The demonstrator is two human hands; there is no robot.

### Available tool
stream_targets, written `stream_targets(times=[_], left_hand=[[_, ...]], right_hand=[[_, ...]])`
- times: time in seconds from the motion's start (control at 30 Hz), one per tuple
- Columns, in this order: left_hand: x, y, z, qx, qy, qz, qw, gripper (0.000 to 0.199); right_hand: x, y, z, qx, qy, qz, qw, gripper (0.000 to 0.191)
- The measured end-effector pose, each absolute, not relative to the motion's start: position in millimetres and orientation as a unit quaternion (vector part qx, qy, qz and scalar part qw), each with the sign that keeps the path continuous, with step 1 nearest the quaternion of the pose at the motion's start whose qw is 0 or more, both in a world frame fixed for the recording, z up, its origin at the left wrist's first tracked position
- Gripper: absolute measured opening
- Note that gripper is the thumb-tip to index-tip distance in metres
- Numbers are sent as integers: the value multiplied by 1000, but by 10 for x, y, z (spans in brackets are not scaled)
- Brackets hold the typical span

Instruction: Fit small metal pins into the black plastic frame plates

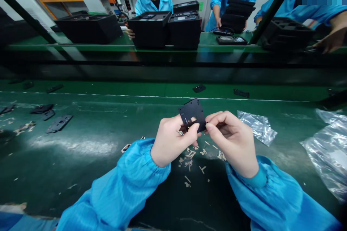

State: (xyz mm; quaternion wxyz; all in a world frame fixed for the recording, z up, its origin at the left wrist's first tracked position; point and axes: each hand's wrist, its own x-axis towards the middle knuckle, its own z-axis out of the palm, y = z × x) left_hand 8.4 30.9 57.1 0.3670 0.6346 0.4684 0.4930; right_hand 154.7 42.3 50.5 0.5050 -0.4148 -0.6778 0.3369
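Observation:
A thin black plate [195,110] with cut-outs, like a flat plastic housing part, is held up off the green bench. My left hand [173,139] grips its lower left side, thumb on the front and fingers behind. At the plate's lower right edge, my right hand [234,139] has thumb and forefinger pinched together. Whether a small piece sits between those fingertips is too fine to make out. Beneath both hands lie several small beige scraps [189,155], in strips and odd shapes.
More black plates [59,123] and beige scraps lie at left. Clear plastic bags [257,126] rest at right. Small black parts [241,93] lie along the belt's far side. Behind a raised shelf with stacked black trays [149,30], several people in blue work.

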Motion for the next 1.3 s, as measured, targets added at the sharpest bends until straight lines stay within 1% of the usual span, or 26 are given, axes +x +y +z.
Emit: stream_targets(times=[0.27,0.47,0.67,0.87,0.97,1.17,1.3], left_hand=[[86,314,582,640,472,488,361,11],[75,328,591,627,475,492,374,11],[82,314,605,636,469,489,371,13],[44,323,589,659,454,476,365,13],[-12,364,541,673,417,467,393,14],[-124,463,428,663,306,453,511,23],[-161,503,400,664,288,441,530,32]], right_hand=[[1552,398,529,-431,-684,322,492,11],[1585,384,560,-429,-705,317,467,7],[1588,365,569,-435,-701,313,470,9],[1576,365,586,-432,-694,336,468,11],[1576,342,613,-427,-688,353,468,12],[1576,292,689,-409,-692,374,463,12],[1552,267,724,-406,-708,364,448,14]])
